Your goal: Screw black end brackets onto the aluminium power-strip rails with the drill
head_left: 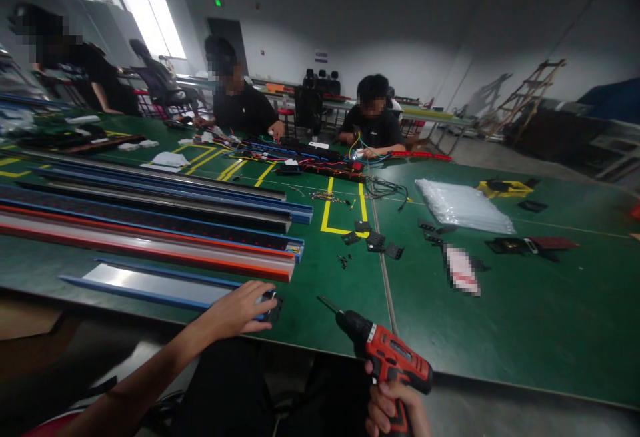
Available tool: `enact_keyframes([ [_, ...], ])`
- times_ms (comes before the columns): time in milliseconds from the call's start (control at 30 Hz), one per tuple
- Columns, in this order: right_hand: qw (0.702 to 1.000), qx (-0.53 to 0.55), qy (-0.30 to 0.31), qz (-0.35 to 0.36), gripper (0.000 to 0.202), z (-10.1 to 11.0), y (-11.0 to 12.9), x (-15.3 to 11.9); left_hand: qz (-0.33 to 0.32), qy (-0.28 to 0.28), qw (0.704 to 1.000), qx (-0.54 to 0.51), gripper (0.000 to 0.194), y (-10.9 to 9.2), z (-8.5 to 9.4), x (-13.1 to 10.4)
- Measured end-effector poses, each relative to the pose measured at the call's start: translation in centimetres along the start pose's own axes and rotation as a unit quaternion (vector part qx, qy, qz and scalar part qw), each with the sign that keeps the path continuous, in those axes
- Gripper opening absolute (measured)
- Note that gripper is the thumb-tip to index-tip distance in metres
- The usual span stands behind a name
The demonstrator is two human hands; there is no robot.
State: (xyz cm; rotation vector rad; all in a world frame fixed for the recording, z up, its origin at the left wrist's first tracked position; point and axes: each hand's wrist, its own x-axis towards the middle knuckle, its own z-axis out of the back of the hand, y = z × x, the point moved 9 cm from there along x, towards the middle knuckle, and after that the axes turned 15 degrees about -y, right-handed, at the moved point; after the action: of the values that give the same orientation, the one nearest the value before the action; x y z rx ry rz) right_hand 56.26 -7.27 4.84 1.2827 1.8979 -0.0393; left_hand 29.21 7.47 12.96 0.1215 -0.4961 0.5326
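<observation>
My left hand is closed around a small black end piece at the right end of a blue-edged metal channel, near the table's front edge. In my right hand is the handle of a red and black cordless drill. Its long bit points up and left over the green table. Small dark screws lie beyond the drill, with several black brackets just past them.
Long red, black and blue channels lie across the left side. Wires and circuit strips run along the middle. A clear plastic-wrapped bundle rests at the right. People sit across the green table.
</observation>
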Motion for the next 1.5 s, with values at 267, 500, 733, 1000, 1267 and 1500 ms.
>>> enact_keyframes([
  [267,1.0,-0.023,0.016,-0.002,0.028,-1.5,0.4,1.0,0.001,-0.008,1.0,0.022,0.044,2.1,1.2,-2.2],
  [500,0.999,-0.04,0.011,0.023,0.024,-3.0,2.2,1.6,0.021,-0.019,0.999,0.044,0.044,3.9,1.7,-2.7],
  [733,0.999,-0.028,-0.017,0.043,0.028,-2.7,4.0,2.1,0.022,-0.059,0.996,0.062,0.041,5.5,3.0,-3.7],
  [1000,0.998,-0.018,-0.027,0.06,0.021,-3.2,4.9,2.7,-0.012,-0.072,0.994,0.079,0.04,8.0,4.7,-6.8],
  [1267,0.998,-0.03,-0.027,0.055,0.025,-4.3,5.4,3.4,-0.007,-0.078,0.993,0.086,0.039,10.1,5.1,-8.5],
  [1500,0.996,-0.052,-0.025,0.064,0.024,-5.3,5.9,4.5,-0.025,-0.089,0.989,0.114,0.037,10.5,5.9,-9.1],
])
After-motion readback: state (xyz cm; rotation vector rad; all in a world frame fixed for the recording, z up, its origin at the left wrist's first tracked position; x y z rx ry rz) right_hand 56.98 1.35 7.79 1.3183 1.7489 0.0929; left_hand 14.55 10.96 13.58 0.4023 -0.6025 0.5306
